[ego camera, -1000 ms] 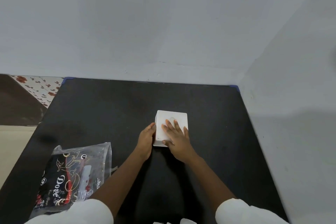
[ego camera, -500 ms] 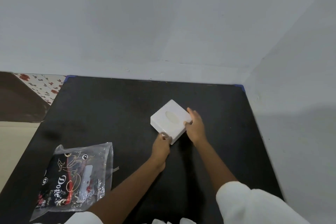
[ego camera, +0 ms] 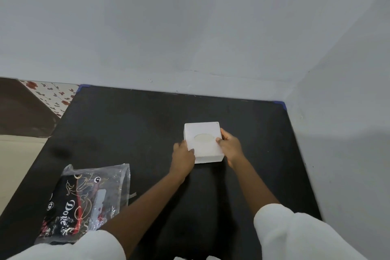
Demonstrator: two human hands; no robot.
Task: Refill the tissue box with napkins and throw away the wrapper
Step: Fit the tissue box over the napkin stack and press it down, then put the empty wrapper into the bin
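A white square tissue box (ego camera: 203,133) with an oval slot on top sits on the black table (ego camera: 126,124), right of centre. My left hand (ego camera: 183,156) grips its near-left corner, fingers over the top edge. My right hand (ego camera: 230,147) clasps its right side, thumb on the top. The box lies square to me. A clear plastic wrapper (ego camera: 84,198) with black, red and gold print lies flat at the near left, apart from both hands. No napkins show in the slot.
Grey walls close the table at the back and right (ego camera: 337,133). Beyond the left edge are a flowered cloth (ego camera: 52,95) and a pale floor (ego camera: 16,164). My white sleeves fill the bottom of the view.
The box has turned from a diagonal pose back to square. My right hand moved from flat on top to the right side; my left hand shifted to the near-left corner.
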